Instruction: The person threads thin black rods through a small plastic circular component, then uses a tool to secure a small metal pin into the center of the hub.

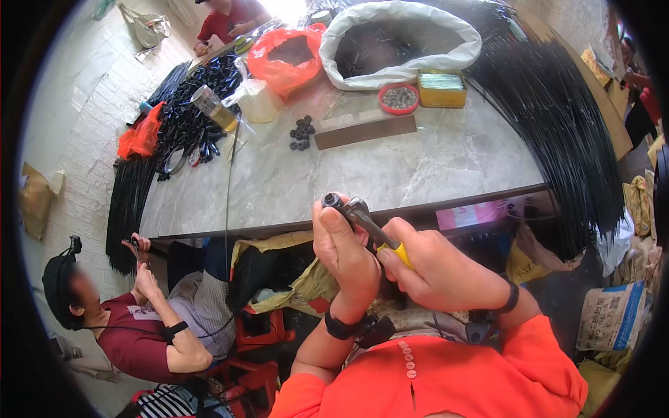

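In front of my chest, my left hand (343, 252) is closed around a small black tubular part (332, 200), whose round open end shows above the thumb. My right hand (440, 270) grips pliers with yellow-covered handles (401, 256). The metal jaws (358, 209) meet the black part beside my left fingers; whether they clamp it I cannot tell. Both hands are just off the near edge of the grey marble-look table (272, 188). Beyond them on the table lie a small cluster of black knobby pieces (302, 132) and a flat brown bar (366, 132).
Long black rods (550, 125) cover the table's right side and hang over its edge. A white sack (404, 73), a red plastic bag (286, 73), a red bowl of small metal parts (398, 99) and a yellow box (442, 89) stand farther back. A co-worker (150, 320) sits at left.
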The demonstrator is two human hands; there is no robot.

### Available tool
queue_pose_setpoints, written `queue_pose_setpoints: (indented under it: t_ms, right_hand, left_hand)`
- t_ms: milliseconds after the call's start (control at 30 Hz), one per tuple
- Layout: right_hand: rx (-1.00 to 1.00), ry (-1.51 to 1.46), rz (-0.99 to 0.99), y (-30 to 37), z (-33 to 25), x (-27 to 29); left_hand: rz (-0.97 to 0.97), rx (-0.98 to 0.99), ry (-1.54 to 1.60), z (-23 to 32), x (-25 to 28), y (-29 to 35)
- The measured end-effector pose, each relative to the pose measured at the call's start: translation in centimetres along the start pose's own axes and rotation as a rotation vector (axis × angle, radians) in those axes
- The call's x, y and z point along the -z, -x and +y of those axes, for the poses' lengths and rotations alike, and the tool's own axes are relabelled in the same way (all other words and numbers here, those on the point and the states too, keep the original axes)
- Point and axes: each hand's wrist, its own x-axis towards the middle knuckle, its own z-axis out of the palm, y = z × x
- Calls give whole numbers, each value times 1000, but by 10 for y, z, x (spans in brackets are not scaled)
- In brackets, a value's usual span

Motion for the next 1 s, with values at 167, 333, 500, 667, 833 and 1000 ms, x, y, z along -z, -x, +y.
queue_pose_setpoints:
  t_ms: [167,333,500,667,833,1000]
  right_hand:
    - [94,79,99,4,8,-5]
    - [162,11,6,-4,14,19]
    - [-38,758,361,-13,74,53]
    - [-147,1179,689,-28,160,110]
    - [-59,1323,774,-27,184,123]
    - [317,1070,766,-11,152,80]
  left_hand:
    - [64,20,-20,0,-2,4]
    - [-191,-12,142,6,22,-3]
    - [-130,226,-164,-21,46,8]
    - [-177,417,-311,-82,91,53]
    - [-162,461,-429,-97,116,65]
    - [-185,482,-397,-68,124,41]
